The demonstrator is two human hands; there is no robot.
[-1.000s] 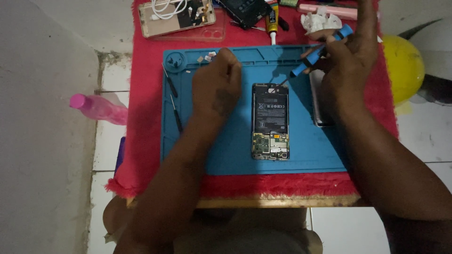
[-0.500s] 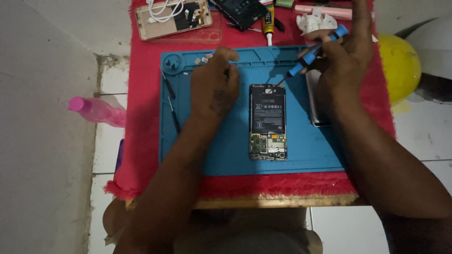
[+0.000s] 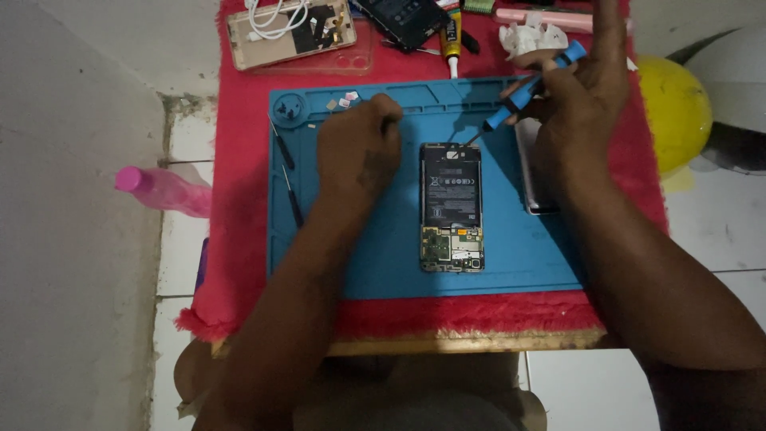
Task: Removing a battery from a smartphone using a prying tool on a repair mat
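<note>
Bottle (image 3: 163, 190), pink and lying on its side, sits on the floor well left of the blue work mat (image 3: 383, 263). On the mat's left strip lie two thin black screwdrivers (image 3: 287, 172).

Next comes the left hand (image 3: 355, 152), curled into a loose fist just left of the opened phone (image 3: 452, 207). Since the pictures a second ago it has drawn its fingers in from a flatter spread near the mat's top edge; whether anything is pinched inside cannot be told. That curl suggests a small part may have been picked up or pressed, though this is only a guess.

The phone lies flat at the mat's middle, back cover off, battery showing. Its long axis runs away from the person, circuit-board end toward the mat's near edge.

Right of it, the right hand (image 3: 578, 96) grips a blue-handled screwdriver (image 3: 531, 88), tip slanting down-left, at or just over the phone's far end, much as before. Beyond the mat's right edge sits a yellow round object (image 3: 674, 112).
</note>
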